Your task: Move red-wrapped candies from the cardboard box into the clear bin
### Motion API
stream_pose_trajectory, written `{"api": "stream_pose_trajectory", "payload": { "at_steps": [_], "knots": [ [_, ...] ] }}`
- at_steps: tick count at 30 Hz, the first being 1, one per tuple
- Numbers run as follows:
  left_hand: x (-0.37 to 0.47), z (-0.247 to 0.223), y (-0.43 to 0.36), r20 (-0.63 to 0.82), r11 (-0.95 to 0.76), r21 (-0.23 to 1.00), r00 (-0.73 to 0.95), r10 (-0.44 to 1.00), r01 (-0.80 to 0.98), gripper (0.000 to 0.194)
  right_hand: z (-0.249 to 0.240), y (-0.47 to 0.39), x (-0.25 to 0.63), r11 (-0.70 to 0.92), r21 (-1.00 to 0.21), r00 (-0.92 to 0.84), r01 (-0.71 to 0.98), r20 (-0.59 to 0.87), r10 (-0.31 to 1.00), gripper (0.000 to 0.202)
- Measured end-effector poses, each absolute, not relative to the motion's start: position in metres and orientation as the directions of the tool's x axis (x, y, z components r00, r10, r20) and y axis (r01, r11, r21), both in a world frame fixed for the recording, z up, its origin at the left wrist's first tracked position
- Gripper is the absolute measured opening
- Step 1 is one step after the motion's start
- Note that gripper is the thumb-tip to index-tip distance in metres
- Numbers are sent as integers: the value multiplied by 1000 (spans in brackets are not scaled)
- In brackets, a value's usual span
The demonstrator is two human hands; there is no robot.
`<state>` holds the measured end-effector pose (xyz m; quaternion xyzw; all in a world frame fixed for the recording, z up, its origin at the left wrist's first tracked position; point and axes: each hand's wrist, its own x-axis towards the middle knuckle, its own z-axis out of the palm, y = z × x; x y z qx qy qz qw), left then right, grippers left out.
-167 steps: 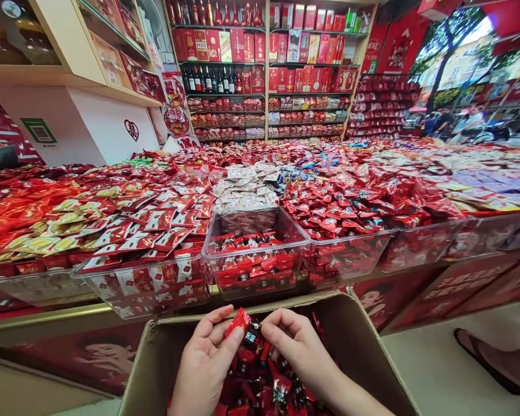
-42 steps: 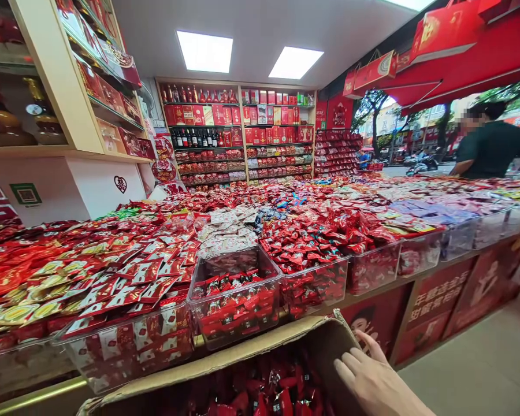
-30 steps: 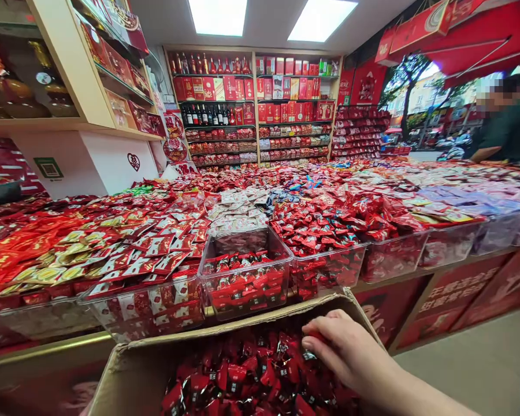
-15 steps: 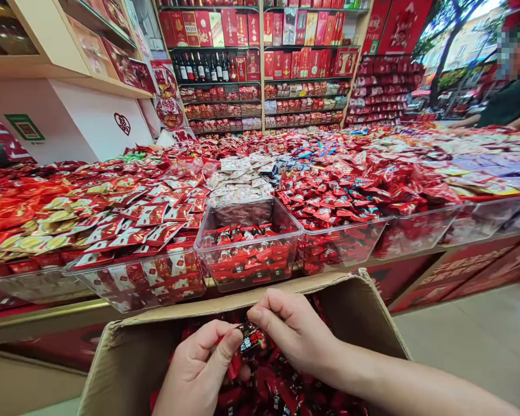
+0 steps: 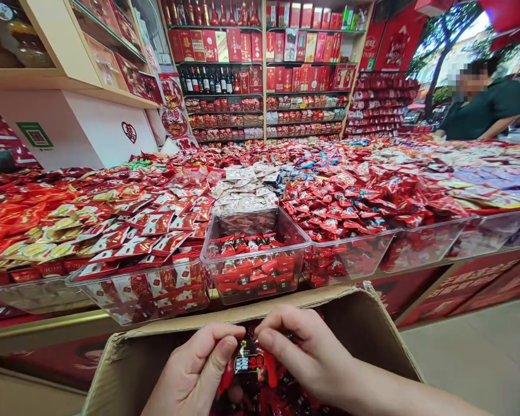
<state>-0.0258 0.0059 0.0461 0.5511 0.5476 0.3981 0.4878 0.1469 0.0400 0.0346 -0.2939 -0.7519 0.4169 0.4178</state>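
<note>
A small black-and-red wrapped candy (image 5: 249,363) with white and red lettering is held between my two hands, its printed face toward me. My left hand (image 5: 195,367) pinches it at the left edge with thumb and forefinger. On the opposite side, my right hand (image 5: 305,352) is closed in a pinch at the upper right of the wrapper. Both hands are over an open cardboard box (image 5: 390,332), where many similar red and black packets (image 5: 286,404) lie, partly hidden by my hands. Just beyond the box, a clear plastic bin (image 5: 255,254) holds neatly layered red and black packets.
Clear bins heaped with red-and-white packets (image 5: 156,225) and red packets (image 5: 338,202) flank the middle bin. Shelves (image 5: 264,63) with red boxes and bottles stand at the back. A person in a dark green top (image 5: 476,118) is across the display at right.
The candy's printed face has turned more toward me and shows larger. My hands have shifted slightly lower in view. The camera has tilted up, and more of the person at right shows.
</note>
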Motion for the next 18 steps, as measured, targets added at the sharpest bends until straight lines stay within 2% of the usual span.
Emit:
{"api": "stream_pose_trajectory", "payload": {
  "at_steps": [2,3,5,7,11,13,15,17,18],
  "knots": [
    [-29,49,9,-132,110,972,93,987,207,29,41,40,152,776,-614,-585,142,581,566,32],
    [-30,50,10,-151,132,973,89,985,190,32,44,41,154,872,-465,-642,153,624,446,36],
    [-30,51,11,-183,170,974,76,980,150,38,48,41,156,958,-218,-711,189,642,286,25],
    [-28,52,11,-236,227,964,55,970,135,43,51,42,154,970,-77,-702,230,678,220,14],
    [-22,58,8,-362,352,922,39,931,161,48,54,40,151,970,23,-676,241,721,150,13],
    [-25,62,9,-345,341,922,-12,939,183,50,59,40,152,972,51,-697,228,706,126,15],
    [-36,65,12,-224,238,936,-84,971,257,46,68,45,155,972,85,-706,218,701,97,19],
    [-56,64,20,7,51,907,-135,991,419,38,81,58,159,955,120,-697,271,709,109,21],
    [-68,62,24,143,-51,844,-131,981,533,33,89,69,160,933,130,-692,336,705,151,22]
  ]
}}
